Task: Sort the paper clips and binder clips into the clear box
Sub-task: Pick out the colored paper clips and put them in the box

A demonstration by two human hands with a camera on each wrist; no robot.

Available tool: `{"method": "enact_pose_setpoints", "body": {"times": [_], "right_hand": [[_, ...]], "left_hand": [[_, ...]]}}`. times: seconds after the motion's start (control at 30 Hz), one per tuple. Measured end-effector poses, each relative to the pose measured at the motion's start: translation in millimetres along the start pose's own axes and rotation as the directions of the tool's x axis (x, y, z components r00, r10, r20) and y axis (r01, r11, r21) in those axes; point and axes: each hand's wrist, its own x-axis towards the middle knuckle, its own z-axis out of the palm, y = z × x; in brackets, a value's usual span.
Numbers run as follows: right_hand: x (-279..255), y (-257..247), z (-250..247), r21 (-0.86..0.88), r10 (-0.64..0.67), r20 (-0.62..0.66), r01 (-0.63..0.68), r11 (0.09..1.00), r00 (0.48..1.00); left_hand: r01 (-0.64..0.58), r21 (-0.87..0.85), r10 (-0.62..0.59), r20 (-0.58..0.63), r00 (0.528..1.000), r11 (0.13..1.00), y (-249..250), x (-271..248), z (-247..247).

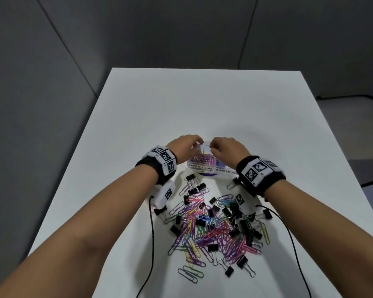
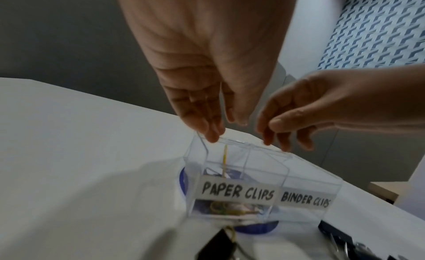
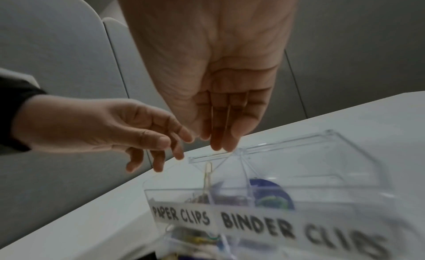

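both hands over the clear box, much of it blurred or covered

the clear box (image 1: 205, 166) sits at the centre of the head view on the white table (image 1: 202, 104), its right end hidden behind the right wrist band. the left hand (image 1: 184, 145) and right hand (image 1: 226, 147) hang over its far rim with fingers (image 2: 207, 125) extended downward and close together, tips at the rim; whether either pinches a clip cannot be told. a yellow paper clip (image 2: 224, 160) stands upright in the compartment labelled paper clips. the binder clips compartment is smeared by blur in the right wrist view. the mixed pile of clips (image 1: 215, 224) lies lower centre, partly under the forearms.
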Motion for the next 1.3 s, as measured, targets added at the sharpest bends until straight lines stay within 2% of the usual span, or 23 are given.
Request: {"method": "enact_pose_setpoints", "body": {"times": [0.07, 0.13, 0.33, 0.47, 0.63, 0.73, 1.07, 1.23, 1.3], "right_hand": [[-18.0, 8.8, -0.3, 0.013, -0.023, -0.014, 0.024, 1.000, 1.000], [-34.9, 16.5, 4.1, -0.004, -0.048, 0.031, 0.048, 0.999, 0.998], [-59.1, 28.0, 34.4, -0.103, -0.060, 0.219, 0.084, 0.991, 0.974], [-60.8, 26.7, 46.8, -0.191, -0.055, 0.286, 0.113, 0.975, 0.957], [-61.0, 25.0, 50.2, -0.321, -0.033, 0.369, 0.160, 0.934, 0.929], [-63.2, 24.5, 54.1, -0.345, -0.026, 0.364, 0.161, 0.925, 0.931], [-58.7, 24.4, 58.1, -0.278, 0.045, 0.399, 0.074, 0.958, 0.916], [-62.2, 24.9, 58.5, -0.234, 0.045, 0.386, 0.050, 0.971, 0.922], [-64.2, 24.6, 56.6, -0.213, 0.031, 0.364, 0.051, 0.976, 0.931]], "left_hand": [[-0.027, 0.042, 0.028, -0.029, 0.999, 0.999, -5.6, -8.2, 2.9], [-0.029, 0.071, 0.031, -0.034, 0.999, 0.997, -11.6, -18.1, 6.3], [-0.019, 0.331, -0.048, 0.194, 0.980, 0.943, -26.0, -45.7, 31.5], [-0.010, 0.385, -0.087, 0.233, 0.969, 0.923, -30.9, -54.0, 50.5], [0.055, 0.319, -0.105, 0.141, 0.984, 0.946, -28.9, -54.5, 62.8], [0.060, 0.274, -0.108, 0.162, 0.981, 0.960, -27.9, -51.8, 65.0], [0.072, 0.225, -0.125, 0.230, 0.965, 0.972, -14.5, -48.3, 72.2], [0.160, 0.164, -0.187, 0.162, 0.969, 0.973, -23.6, -51.8, 74.2], [0.177, 0.167, -0.205, 0.171, 0.964, 0.970, -26.6, -54.2, 73.4]]}}
